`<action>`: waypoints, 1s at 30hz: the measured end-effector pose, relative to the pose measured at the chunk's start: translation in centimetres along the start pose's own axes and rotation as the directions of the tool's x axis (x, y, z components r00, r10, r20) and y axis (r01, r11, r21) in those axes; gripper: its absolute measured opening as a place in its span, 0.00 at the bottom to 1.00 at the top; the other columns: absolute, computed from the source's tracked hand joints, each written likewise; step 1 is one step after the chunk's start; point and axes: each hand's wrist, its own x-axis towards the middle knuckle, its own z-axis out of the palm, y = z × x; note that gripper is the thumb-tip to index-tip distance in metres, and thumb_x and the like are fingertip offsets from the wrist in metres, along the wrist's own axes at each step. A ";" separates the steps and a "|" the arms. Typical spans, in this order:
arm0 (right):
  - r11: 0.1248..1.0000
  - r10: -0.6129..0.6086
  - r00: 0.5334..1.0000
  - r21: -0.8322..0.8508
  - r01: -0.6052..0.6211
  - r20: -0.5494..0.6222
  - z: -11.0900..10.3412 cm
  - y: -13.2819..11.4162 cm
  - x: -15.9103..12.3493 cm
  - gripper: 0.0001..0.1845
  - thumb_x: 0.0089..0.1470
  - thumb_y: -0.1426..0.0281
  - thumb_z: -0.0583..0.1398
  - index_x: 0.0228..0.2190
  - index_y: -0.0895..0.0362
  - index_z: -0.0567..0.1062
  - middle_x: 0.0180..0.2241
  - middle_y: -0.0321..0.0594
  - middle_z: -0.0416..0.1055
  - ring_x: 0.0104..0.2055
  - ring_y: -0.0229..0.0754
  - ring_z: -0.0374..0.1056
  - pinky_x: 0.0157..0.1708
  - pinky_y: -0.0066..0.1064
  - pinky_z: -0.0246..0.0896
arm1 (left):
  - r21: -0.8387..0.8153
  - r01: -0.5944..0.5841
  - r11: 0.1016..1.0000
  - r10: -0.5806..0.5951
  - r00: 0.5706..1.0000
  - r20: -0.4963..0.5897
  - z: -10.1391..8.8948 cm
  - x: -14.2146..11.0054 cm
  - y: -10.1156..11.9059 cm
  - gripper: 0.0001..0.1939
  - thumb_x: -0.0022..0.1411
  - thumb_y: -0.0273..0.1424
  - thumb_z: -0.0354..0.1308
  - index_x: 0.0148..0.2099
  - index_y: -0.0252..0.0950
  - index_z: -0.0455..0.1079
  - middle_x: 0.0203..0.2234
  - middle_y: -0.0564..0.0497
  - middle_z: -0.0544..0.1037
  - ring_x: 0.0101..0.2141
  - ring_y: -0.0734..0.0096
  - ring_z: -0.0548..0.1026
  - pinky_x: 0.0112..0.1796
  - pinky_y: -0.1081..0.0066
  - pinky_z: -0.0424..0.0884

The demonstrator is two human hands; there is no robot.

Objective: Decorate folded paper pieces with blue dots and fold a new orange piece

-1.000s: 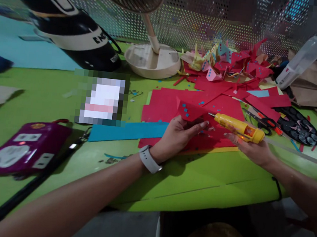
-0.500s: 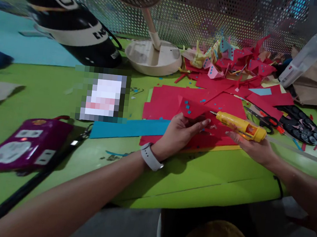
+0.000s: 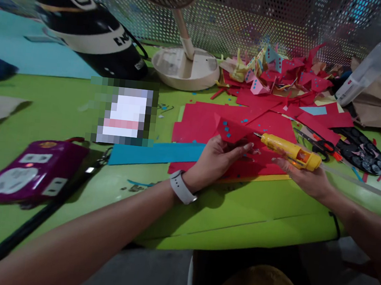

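My left hand (image 3: 214,159) is pinching one folded red paper piece (image 3: 231,129) with three blue squares (image 3: 226,129) on it. My right's (image 3: 301,172) wrapped around one yellow glue gun (image 3: 290,151).

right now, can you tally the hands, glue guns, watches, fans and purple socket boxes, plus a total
hands: 2 (left hand, right hand)
glue gun: 1
watch: 1
fan: 1
purple socket box: 1
total: 6
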 end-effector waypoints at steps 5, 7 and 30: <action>1.000 0.020 1.000 -0.015 -0.020 -0.014 0.1 0.1 0.0 0.20 0.50 0.48 0.63 0.24 0.50 0.70 0.25 0.36 0.69 0.28 0.43 0.68 0.32 0.39 0.72 | -0.007 0.005 1.000 -0.005 1.000 -0.012 0.1 -0.1 0.3 0.18 0.49 0.42 0.73 0.38 0.37 0.77 0.35 0.49 0.85 0.37 0.62 0.82 0.42 0.64 0.80; 0.999 0.032 0.999 -0.010 -0.032 -0.016 0.1 0.1 0.0 0.19 0.50 0.49 0.64 0.24 0.50 0.70 0.26 0.36 0.70 0.29 0.43 0.69 0.32 0.39 0.72 | 0.014 0.011 1.000 -0.011 1.000 -0.014 0.1 -0.1 0.4 0.18 0.50 0.43 0.73 0.38 0.37 0.77 0.35 0.48 0.85 0.37 0.61 0.82 0.43 0.63 0.80; 0.999 0.042 0.999 0.019 -0.043 0.014 0.0 -0.4 -0.2 0.16 0.52 0.54 0.65 0.24 0.51 0.71 0.26 0.39 0.69 0.35 0.48 0.72 0.34 0.40 0.72 | 0.033 0.010 0.999 -0.010 1.000 0.001 0.0 -0.1 0.5 0.18 0.50 0.43 0.72 0.38 0.37 0.77 0.34 0.48 0.85 0.38 0.61 0.82 0.43 0.63 0.80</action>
